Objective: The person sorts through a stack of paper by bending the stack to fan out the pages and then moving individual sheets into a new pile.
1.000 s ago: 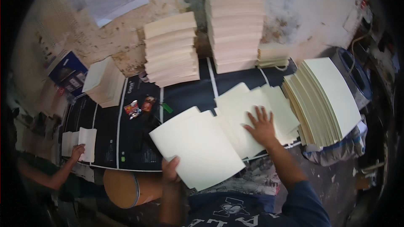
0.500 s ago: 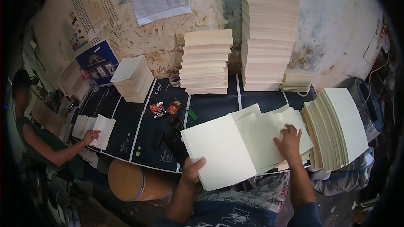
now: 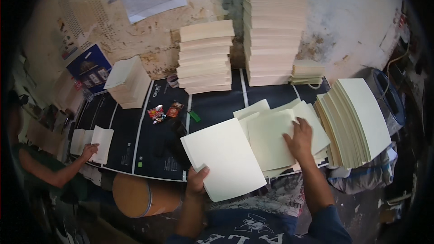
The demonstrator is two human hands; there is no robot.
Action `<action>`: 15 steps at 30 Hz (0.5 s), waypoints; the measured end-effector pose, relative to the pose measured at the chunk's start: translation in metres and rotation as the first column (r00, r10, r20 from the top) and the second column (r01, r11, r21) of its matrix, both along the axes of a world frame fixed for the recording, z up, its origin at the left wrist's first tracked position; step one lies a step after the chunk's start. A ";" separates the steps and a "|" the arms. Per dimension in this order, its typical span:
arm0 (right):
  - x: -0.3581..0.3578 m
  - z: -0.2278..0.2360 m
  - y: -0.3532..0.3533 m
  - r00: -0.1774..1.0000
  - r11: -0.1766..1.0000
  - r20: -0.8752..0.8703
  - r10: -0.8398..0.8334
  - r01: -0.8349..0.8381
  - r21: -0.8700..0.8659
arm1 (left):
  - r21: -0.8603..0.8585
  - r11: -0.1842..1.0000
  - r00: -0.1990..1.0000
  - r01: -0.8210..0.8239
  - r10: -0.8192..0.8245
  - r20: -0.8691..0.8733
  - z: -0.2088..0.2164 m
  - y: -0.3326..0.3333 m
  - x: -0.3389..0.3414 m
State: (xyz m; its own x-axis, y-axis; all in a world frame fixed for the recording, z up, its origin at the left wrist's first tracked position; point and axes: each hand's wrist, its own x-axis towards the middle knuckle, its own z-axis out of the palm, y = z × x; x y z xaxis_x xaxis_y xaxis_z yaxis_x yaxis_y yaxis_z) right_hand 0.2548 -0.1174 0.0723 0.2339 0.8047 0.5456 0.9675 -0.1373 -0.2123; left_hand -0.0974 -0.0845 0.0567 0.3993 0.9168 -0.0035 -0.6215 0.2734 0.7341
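The near edge of the dark worktop (image 3: pixel 156 175) is curving across the lower half of the frame, and the held cream sheets (image 3: pixel 224 160) are poking out over it. Bare worktop is showing to their left, near a shiny red wrapper (image 3: pixel 157 114). At the right, a fanned paper stack (image 3: pixel 366 117) is standing close beside the loose cream sheets (image 3: pixel 275 140), leaving little room.

The held sheets are hiding most fingers of the left hand (image 3: pixel 197 182); its thumb is lying on top, pinching their lower left edge. The right hand (image 3: pixel 301 143) is resting on the loose sheets, thumb spreading away from its fingers. A black thing (image 3: pixel 179 129) is blending into the worktop. The frame's top is cutting off the tall paper stack (image 3: pixel 273 31).

The held sheets are sitting slanted, just below the middle, looking pale, smooth and flat.
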 end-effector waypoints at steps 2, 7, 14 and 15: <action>-0.037 0.007 0.004 0.824 0.974 -0.535 0.186 -0.228 -0.014 | 0.007 1.000 1.000 0.024 -0.023 -0.015 -0.003 -0.001 0.010; -0.078 0.043 0.000 0.337 0.752 -0.935 -0.108 -0.588 -0.299 | 0.045 0.997 0.998 0.068 -0.068 0.005 -0.013 -0.002 0.026; -0.016 0.042 0.004 0.648 0.895 -0.740 -0.181 -0.204 -0.397 | -0.023 1.000 0.998 -0.018 0.016 -0.059 0.002 0.000 0.001; -0.004 0.032 0.007 0.748 0.902 -0.629 -0.211 -0.099 -0.420 | -0.019 1.000 0.999 -0.010 0.009 -0.043 0.001 0.002 -0.003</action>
State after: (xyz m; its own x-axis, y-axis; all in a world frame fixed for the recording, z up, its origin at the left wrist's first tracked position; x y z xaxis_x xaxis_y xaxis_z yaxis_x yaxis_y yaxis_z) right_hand 0.2504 -0.1108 0.1047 0.4538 0.8818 -0.1285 0.5979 -0.4082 -0.6899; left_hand -0.1003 -0.0828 0.0573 0.3896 0.9202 -0.0385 -0.5921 0.2822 0.7549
